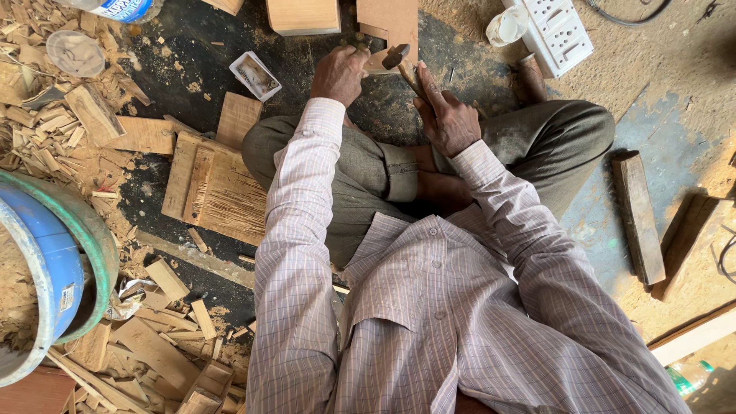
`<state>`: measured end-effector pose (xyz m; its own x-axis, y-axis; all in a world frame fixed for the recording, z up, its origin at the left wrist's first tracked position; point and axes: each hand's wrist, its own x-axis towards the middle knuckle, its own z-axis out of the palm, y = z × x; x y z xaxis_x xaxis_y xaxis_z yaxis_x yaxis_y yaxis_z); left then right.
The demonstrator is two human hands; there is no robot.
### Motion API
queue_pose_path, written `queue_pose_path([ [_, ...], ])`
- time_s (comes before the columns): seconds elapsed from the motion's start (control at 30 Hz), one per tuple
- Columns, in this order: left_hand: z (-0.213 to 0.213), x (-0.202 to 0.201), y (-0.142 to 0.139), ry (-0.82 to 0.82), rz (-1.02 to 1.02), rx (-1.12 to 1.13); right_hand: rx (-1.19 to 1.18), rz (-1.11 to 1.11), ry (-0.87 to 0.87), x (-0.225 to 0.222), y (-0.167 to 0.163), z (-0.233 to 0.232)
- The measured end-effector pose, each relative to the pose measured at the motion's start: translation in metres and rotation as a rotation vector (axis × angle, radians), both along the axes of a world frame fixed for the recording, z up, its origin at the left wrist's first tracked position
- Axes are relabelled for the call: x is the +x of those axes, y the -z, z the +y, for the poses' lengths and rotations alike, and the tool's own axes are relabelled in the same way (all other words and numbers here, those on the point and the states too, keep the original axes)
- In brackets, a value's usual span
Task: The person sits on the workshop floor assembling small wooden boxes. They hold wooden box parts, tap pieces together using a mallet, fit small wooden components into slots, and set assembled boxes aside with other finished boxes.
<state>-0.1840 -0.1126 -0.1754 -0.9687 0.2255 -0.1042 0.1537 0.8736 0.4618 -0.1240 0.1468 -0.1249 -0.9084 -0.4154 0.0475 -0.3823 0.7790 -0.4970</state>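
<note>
- A blue drum [42, 268] with a green rim fills the far left edge; it is cut off by the frame, and sawdust shows inside it.
- Around it lies a heap of wood offcuts [57, 126] and splinters, too many to count, running from the top left corner down to the bottom left.
- One clear plastic lid [74, 52] sits on the scraps near the top left.
- One small white tray [255, 75] rests on the dark floor, a little apart from the left hand (its contents are too small to tell).
- Two flat boards [215, 184] lie overlapped beside the person's left knee, touching the trouser leg.
- The left hand [339, 74] is curled closed over a small pale wooden piece [379, 63], fingers pressed together around it, holding it against the floor just in front of the crossed legs.
- One hammer [399, 57], dark-headed, has its head right at that wooden piece; the right hand [445, 115] wraps its handle, the forefinger laid straight along it and the rest folded.
- Two larger wooden blocks [305, 15] stand at the top edge, just beyond the hands, leaving little floor between.
- One white power strip [558, 32] lies at the top right, with a small clear cup [506, 27] touching its left end.
- One dark wooden plank [638, 218] lies to the right of the knee, with bare floor between (the widest open patch in view).
</note>
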Motion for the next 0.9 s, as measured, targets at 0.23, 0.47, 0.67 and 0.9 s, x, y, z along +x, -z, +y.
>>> queue_pose_path([
  [0.23, -0.004, 0.006, -0.008, -0.087, 0.005, 0.171, -0.111, 0.108, -0.004, -0.005, 0.008, -0.012],
  [0.47, -0.006, 0.005, -0.001, -0.11, 0.012, 0.123, 0.071, 0.033, -0.064, -0.005, 0.011, -0.02],
  [0.67, -0.005, 0.005, -0.002, -0.107, -0.059, 0.169, -0.052, 0.14, -0.013, -0.003, 0.016, -0.026],
  [0.9, -0.004, 0.005, -0.005, -0.149, -0.101, 0.158, -0.052, 0.139, -0.017, 0.002, 0.019, -0.025],
])
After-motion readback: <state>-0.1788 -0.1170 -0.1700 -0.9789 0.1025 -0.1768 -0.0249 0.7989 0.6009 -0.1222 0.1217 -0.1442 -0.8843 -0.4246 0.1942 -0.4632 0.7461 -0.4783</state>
